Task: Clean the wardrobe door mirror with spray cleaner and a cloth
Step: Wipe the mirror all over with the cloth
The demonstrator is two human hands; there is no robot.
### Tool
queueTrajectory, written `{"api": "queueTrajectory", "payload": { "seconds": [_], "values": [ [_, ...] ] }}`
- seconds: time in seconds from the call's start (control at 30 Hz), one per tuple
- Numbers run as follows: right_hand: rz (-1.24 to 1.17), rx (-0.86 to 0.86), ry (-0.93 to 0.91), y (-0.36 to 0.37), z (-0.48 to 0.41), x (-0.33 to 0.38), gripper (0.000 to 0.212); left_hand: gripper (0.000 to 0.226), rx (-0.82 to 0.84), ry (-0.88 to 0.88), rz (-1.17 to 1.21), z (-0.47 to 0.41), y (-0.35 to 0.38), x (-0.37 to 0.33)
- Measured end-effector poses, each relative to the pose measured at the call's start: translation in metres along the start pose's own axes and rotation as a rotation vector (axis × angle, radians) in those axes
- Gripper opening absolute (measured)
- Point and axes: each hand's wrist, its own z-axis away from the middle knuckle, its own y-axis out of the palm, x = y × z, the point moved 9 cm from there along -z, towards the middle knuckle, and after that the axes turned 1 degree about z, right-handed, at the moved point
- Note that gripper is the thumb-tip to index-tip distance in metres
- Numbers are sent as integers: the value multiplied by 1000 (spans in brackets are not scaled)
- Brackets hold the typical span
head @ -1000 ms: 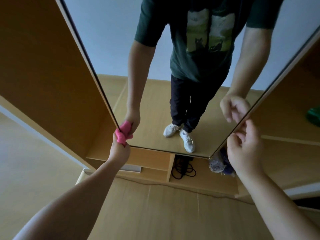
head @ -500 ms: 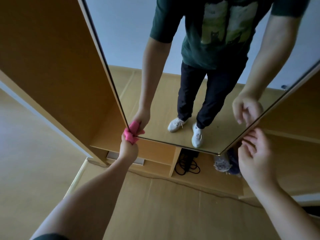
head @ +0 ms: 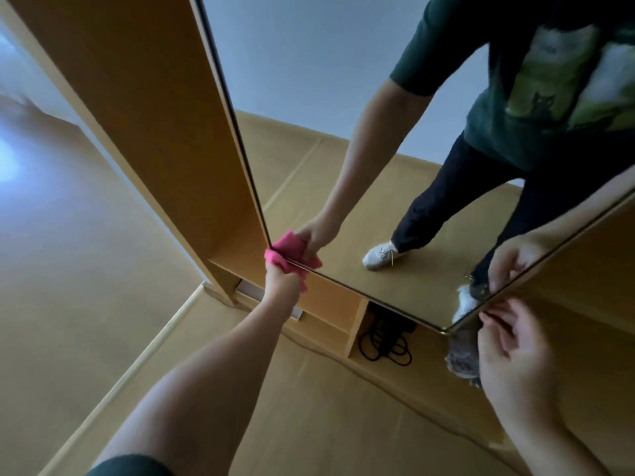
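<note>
The pink cloth is bunched up in your left hand, with your fingers curled round it. It is pressed on the bottom corner of the mirror (the corner on your left). Your right hand is just beside the mirror's other bottom corner, fingers loose and a bit bent, holding nothing. Whether they touch the edge, you cannot tell. Below the mirror, between your two hands, black cords lie in a shelf nook. A grey fluffy thing sits just left of your right hand.
</note>
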Motion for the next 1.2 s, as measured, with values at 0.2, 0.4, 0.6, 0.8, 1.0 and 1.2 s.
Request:
{"api": "queueTrajectory", "payload": {
  "seconds": [0.2, 0.4, 0.6, 0.8, 1.0, 1.2],
  "values": [
    [-29, 16, -32, 2, 1, 1, 36, 65, 1, -63, 20, 17, 37, 14],
    [-22, 15, -50, 0, 1, 5, 37, 74, -4, -117, 2, 31, 56, 18],
    [62, -13, -173, -1, 4, 14, 38, 89, 56, -71, -50, 51, 70, 15],
    [126, 56, -261, 7, 13, 14, 51, 98, 62, -90, -42, 66, 87, 17],
    [160, 114, -316, 11, 12, 8, 57, 88, 40, -52, -50, 81, 103, 15],
    [150, 150, -332, 10, 10, 5, 59, 97, 81, -59, -45, 88, 114, 20]
  ]
}}
